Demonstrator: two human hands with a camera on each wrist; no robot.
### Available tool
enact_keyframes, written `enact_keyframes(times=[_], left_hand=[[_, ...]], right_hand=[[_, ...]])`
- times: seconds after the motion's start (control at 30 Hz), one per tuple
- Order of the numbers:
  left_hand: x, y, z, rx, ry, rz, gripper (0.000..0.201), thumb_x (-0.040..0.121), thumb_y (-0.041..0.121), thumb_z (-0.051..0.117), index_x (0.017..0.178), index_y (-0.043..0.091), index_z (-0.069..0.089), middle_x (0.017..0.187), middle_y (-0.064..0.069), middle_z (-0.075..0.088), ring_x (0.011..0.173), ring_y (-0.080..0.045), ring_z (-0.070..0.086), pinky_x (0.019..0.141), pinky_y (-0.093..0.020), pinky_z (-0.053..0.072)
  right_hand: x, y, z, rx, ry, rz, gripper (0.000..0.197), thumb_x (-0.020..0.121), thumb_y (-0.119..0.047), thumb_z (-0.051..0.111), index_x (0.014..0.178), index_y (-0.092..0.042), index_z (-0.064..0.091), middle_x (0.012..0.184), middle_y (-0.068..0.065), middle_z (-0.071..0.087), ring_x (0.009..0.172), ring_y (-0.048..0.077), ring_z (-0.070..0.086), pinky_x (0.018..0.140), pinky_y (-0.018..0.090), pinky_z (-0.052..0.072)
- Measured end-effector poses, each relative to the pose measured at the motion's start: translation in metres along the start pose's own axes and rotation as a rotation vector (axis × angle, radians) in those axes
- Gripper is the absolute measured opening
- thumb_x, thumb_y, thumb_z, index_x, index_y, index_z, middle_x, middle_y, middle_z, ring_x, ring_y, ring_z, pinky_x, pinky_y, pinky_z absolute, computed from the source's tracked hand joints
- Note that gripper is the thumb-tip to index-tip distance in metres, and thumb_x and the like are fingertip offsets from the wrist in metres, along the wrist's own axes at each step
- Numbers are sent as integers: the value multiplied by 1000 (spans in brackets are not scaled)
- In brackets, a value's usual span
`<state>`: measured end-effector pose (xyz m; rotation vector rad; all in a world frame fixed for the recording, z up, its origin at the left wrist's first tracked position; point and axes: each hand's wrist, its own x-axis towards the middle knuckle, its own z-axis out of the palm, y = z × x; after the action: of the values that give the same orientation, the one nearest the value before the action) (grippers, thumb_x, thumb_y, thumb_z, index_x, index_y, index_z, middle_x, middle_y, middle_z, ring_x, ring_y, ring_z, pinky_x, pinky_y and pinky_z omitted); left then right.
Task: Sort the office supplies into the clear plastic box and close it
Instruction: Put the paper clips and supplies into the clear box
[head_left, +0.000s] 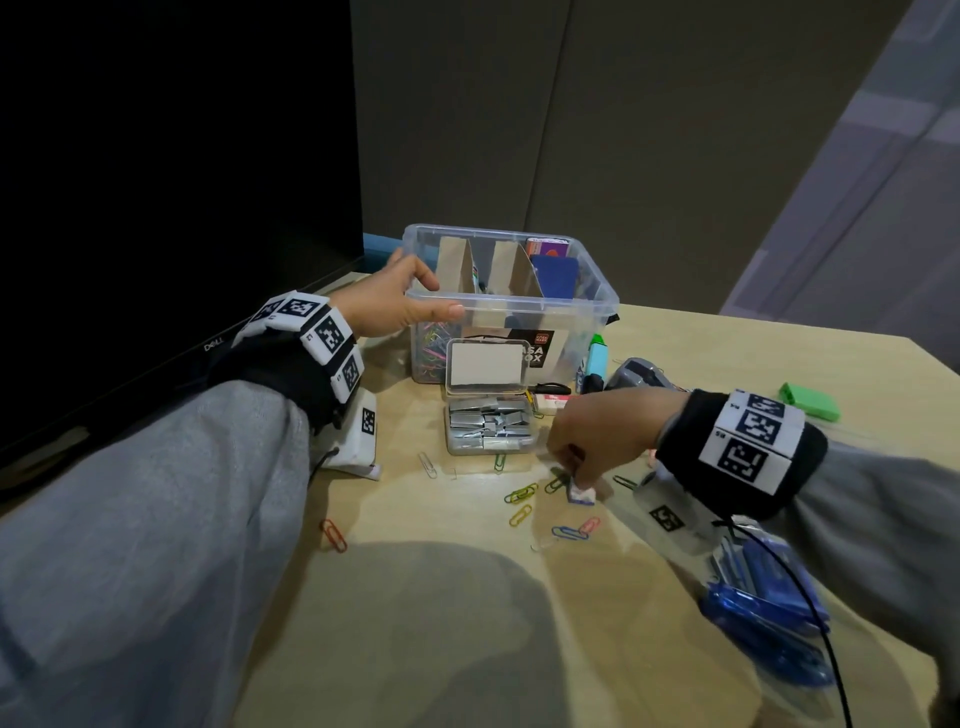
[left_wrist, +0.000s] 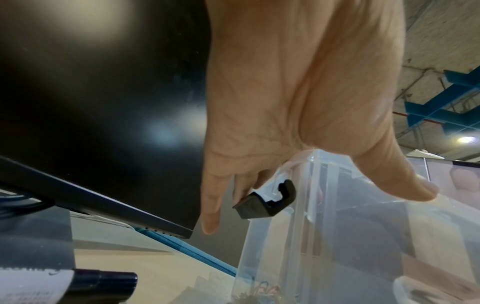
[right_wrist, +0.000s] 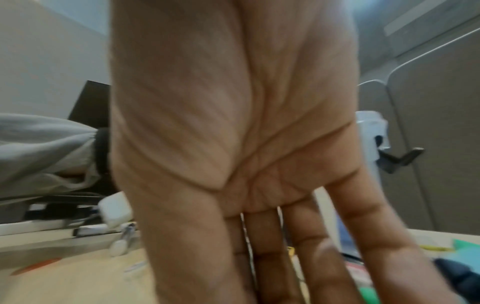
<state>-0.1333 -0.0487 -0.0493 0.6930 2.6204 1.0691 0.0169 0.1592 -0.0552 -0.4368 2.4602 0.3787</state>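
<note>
The clear plastic box (head_left: 587, 312) stands open at the middle of the desk, split by cardboard dividers. Coloured paper clips lie in its left compartment and blue items in its right one. My left hand (head_left: 415, 299) holds its near left corner, thumb along the front rim; in the left wrist view this hand's (left_wrist: 285, 123) fingers reach down beside the black latch (left_wrist: 265, 203). My right hand (head_left: 582, 462) pinches a small white box (head_left: 582, 494) on the desk. An open clear case of staples (head_left: 488, 423) sits in front of the box. The right wrist view is blurred.
Loose paper clips (head_left: 521, 493) are scattered across the near desk. A highlighter (head_left: 597, 358), grey stapler (head_left: 641, 374) and eraser (head_left: 553, 400) lie right of the box, a green object (head_left: 810, 400) farther right. A bag of blue pens (head_left: 769, 618) is near right. A black monitor (head_left: 171, 208) fills the left.
</note>
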Motion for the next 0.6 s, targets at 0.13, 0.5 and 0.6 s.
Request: enact_keyframes(times=[0.13, 0.5, 0.6], left_hand=[[-2, 2, 0, -10, 0, 2, 43, 73, 58, 69, 97, 33, 44, 141, 0, 34, 125, -20, 44, 105, -47, 43], [-1, 1, 2, 1, 17, 13, 42, 82, 51, 68, 107, 26, 45, 140, -1, 36, 123, -19, 43, 104, -45, 42], [-2, 1, 4, -7, 34, 19, 44, 82, 50, 67, 111, 25, 44, 142, 0, 35, 126, -19, 42, 103, -42, 42]], right_hand=[[4, 15, 1, -40, -48, 122, 20, 89, -28, 66, 102, -14, 67, 93, 3, 65, 82, 19, 57, 66, 24, 45], [-5, 7, 3, 76, -16, 28, 37, 76, -38, 78, 102, -17, 63, 90, -4, 64, 76, 12, 54, 59, 22, 40], [-7, -8, 8, 36, -82, 21, 48, 69, -45, 82, 104, -17, 64, 95, -1, 70, 68, 7, 52, 54, 23, 35]])
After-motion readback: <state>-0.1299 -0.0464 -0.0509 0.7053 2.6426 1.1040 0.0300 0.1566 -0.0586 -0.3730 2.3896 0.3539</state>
